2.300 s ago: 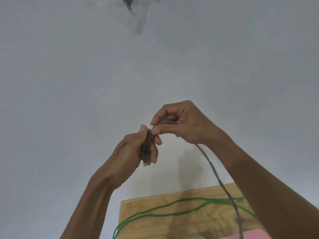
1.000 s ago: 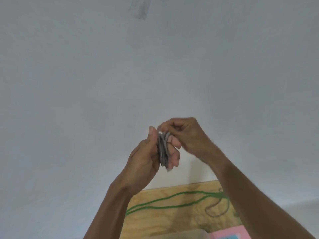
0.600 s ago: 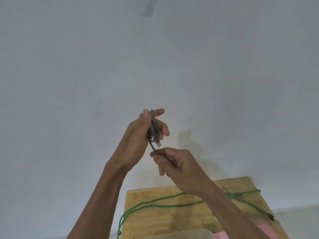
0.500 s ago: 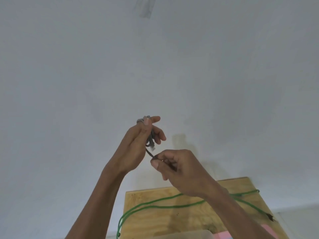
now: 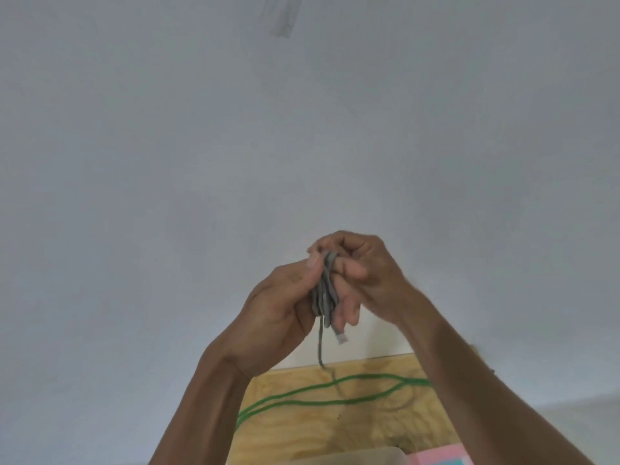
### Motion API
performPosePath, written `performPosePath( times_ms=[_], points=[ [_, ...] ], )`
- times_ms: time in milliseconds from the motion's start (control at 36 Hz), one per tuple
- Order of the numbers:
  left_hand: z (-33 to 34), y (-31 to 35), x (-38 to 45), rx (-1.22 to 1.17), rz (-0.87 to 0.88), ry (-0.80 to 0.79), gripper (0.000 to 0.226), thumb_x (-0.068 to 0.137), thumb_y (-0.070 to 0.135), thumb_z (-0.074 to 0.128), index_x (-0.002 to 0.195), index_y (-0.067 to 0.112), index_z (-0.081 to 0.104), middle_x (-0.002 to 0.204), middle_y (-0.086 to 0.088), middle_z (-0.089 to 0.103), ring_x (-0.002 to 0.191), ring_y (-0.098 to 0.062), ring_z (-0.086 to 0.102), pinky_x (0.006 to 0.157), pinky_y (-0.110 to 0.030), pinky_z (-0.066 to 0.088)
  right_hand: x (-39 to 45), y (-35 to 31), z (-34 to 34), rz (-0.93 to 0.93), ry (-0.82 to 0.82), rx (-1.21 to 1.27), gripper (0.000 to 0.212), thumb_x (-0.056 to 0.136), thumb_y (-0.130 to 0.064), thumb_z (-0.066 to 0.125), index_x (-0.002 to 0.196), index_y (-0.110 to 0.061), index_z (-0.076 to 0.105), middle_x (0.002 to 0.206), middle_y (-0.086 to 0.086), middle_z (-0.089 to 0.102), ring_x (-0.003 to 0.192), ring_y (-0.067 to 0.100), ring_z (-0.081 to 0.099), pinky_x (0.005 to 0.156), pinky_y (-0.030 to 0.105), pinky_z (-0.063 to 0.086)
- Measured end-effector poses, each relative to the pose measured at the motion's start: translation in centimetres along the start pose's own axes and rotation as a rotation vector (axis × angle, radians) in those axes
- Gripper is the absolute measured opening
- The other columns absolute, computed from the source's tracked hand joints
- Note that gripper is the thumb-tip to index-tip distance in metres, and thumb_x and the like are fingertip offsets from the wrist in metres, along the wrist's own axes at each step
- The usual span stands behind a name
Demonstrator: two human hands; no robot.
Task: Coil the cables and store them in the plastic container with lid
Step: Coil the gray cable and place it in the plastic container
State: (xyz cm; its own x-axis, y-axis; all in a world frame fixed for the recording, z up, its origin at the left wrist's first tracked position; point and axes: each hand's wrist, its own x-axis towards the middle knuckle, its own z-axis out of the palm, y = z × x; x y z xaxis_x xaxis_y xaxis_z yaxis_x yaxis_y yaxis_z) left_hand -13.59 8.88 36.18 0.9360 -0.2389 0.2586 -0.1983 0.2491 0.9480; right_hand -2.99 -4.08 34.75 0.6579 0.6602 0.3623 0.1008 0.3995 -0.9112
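Note:
A grey cable [image 5: 324, 293] is wound into a small tight coil and held up in front of the white wall. My left hand [image 5: 278, 313] grips the coil between thumb and fingers. My right hand [image 5: 365, 273] pinches the top of the same coil from the right. A short tail of the cable hangs down below the coil, and a pale connector [image 5: 341, 337] sticks out at its bottom. A green cable [image 5: 332, 401] lies in long loops on the wooden table [image 5: 302, 431]. The rim of the clear plastic container [image 5: 355, 456] shows at the bottom edge.
A pink and blue mat [image 5: 443, 459] lies on the table's near right part. The white wall [image 5: 302, 146] fills most of the view, with a strip of tape [image 5: 285, 15] high up on it.
My right hand rose from below the coil to its top, wrapping the loose tail around. The free tail is shorter than before. Both hands sit slightly lower and more to the right.

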Motion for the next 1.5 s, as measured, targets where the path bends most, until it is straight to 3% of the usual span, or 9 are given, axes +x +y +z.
performPosePath(
  times_ms=[139,306,444,667,778,944,1139,1250,1500],
  points=[
    [-0.4,1.6,1.2,0.014,0.041,0.085,0.052,0.099,0.047,0.037,0.120,0.011,0.069,0.085,-0.013,0.064,0.076,-0.024,0.062,0.059,-0.042,0.041,-2.6,3.3,2.4,0.152,0.023,0.022,0.037,0.090,-0.040,0.068,0.090,-0.003,0.065,0.069,0.003,0.064,0.056,0.018,0.052,0.055,0.028,0.050],
    [-1.9,2.0,2.0,0.219,0.019,0.196,0.050,0.097,0.057,0.031,0.096,0.037,0.077,0.096,-0.009,0.065,0.091,-0.018,0.063,0.085,-0.037,0.051,-3.9,2.5,4.3,0.244,-0.011,-0.134,0.019,0.103,-0.020,0.053,0.116,-0.019,0.067,0.074,0.004,0.063,0.052,0.015,0.039,0.046,0.026,0.043],
    [-4.0,1.5,2.2,0.681,-0.017,0.266,0.072,0.099,0.064,0.022,0.090,0.013,0.072,0.098,-0.004,0.071,0.133,-0.008,0.050,0.111,-0.043,0.038,-4.4,1.6,4.0,0.169,0.062,-0.487,0.015,0.097,-0.027,0.062,0.104,-0.024,0.075,0.067,-0.004,0.065,0.058,0.010,0.055,0.057,0.025,0.044],
    [-2.9,-0.1,-0.3,0.569,-0.202,0.125,0.074,0.104,0.058,0.014,0.098,0.009,0.069,0.076,-0.009,0.068,0.070,-0.020,0.059,0.073,-0.032,0.046,-1.4,-5.2,1.1,-0.097,0.064,-0.716,0.006,0.084,-0.022,0.079,0.090,-0.024,0.078,0.081,-0.013,0.076,0.080,0.002,0.073,0.079,0.023,0.057],
    [-1.0,-0.3,-0.3,0.283,-0.182,0.032,0.082,0.099,0.067,0.020,0.097,0.000,0.067,0.067,-0.014,0.063,0.067,-0.031,0.050,0.077,-0.048,0.041,0.3,-5.0,0.0,-0.123,0.068,-0.526,0.006,0.080,-0.007,0.080,0.085,-0.008,0.076,0.068,-0.011,0.073,0.062,0.002,0.066,0.062,0.012,0.049],
    [-0.6,0.6,1.2,0.050,-0.034,0.010,0.076,0.096,0.060,0.026,0.108,-0.003,0.066,0.068,-0.015,0.061,0.067,-0.030,0.051,0.080,-0.054,0.035,-0.3,0.0,0.0,0.004,0.098,-0.181,0.032,0.091,0.000,0.059,0.070,-0.018,0.074,0.059,0.008,0.065,0.055,0.028,0.053,0.055,0.045,0.040],
    [-2.1,0.8,2.1,0.029,-0.042,0.103,0.077,0.095,0.062,0.028,0.131,-0.001,0.055,0.080,-0.015,0.060,0.066,-0.029,0.056,0.055,-0.042,0.040,-3.4,3.3,2.9,0.171,0.153,-0.335,0.040,0.101,-0.008,0.054,0.063,-0.019,0.059,0.059,-0.004,0.059,0.046,0.014,0.042,0.043,0.024,0.033],
    [-3.1,0.8,2.3,0.160,-0.033,0.181,0.072,0.098,0.058,0.024,0.128,0.002,0.057,0.080,-0.011,0.063,0.071,-0.026,0.057,0.068,-0.040,0.050,-4.4,3.6,3.9,0.136,0.204,-0.461,0.028,0.098,-0.032,0.061,0.082,-0.011,0.069,0.061,-0.006,0.059,0.049,0.007,0.047,0.052,0.023,0.039],
    [-4.1,0.3,1.6,0.654,-0.058,0.362,0.074,0.099,0.058,0.022,0.105,0.001,0.069,0.087,-0.010,0.069,0.092,-0.016,0.064,0.095,-0.043,0.048,-5.2,0.2,3.7,-0.026,0.137,-0.746,0.015,0.092,-0.018,0.069,0.105,-0.020,0.077,0.090,-0.010,0.076,0.079,0.003,0.071,0.074,0.014,0.052]
  ],
)
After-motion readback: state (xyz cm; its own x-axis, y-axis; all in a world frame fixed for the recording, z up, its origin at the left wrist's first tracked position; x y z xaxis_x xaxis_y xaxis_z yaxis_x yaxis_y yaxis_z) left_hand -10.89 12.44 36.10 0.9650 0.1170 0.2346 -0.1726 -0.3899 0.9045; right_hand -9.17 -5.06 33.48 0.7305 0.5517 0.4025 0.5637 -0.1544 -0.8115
